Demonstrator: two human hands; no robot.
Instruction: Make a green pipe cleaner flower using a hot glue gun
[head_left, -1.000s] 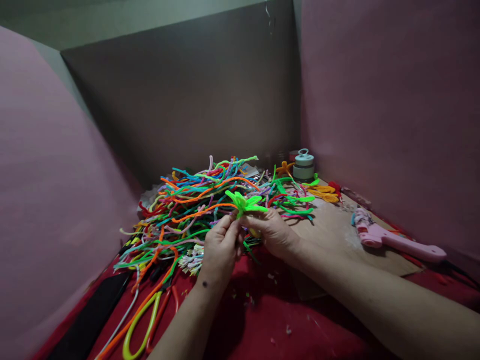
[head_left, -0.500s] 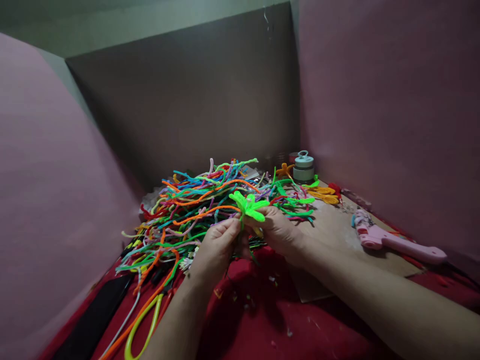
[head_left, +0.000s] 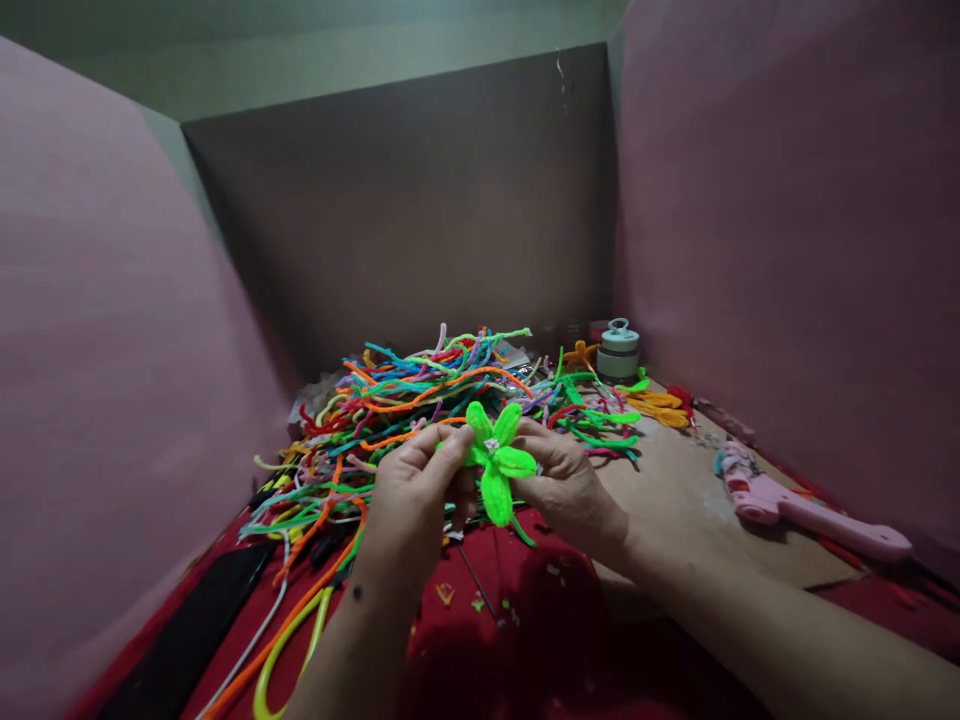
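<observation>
A bright green pipe-cleaner flower (head_left: 496, 488) with a pale centre is held up between my two hands, its face turned toward me. My left hand (head_left: 422, 478) pinches a petal on the left side between thumb and forefinger. On the right, my right hand (head_left: 564, 478) is closed behind the flower's right petals; its fingertips are partly hidden there. A short green stem end (head_left: 523, 532) shows below the petals. Just behind both hands lies a large heap of multicoloured pipe cleaners (head_left: 420, 385).
To the right, a pink glue gun (head_left: 817, 515) rests on a brown board (head_left: 675, 510). A mint-coloured jar (head_left: 619, 358) and folded yellow-orange pipe cleaners (head_left: 660, 407) stand behind. Yellow-handled scissors (head_left: 274, 655) and a black object (head_left: 187, 640) lie at left. Small scraps dot the red cloth (head_left: 457, 640).
The flower has been tilted from a side-on view to face me, so its centre and petals now show. My left fingers have shifted from beneath it onto a left petal.
</observation>
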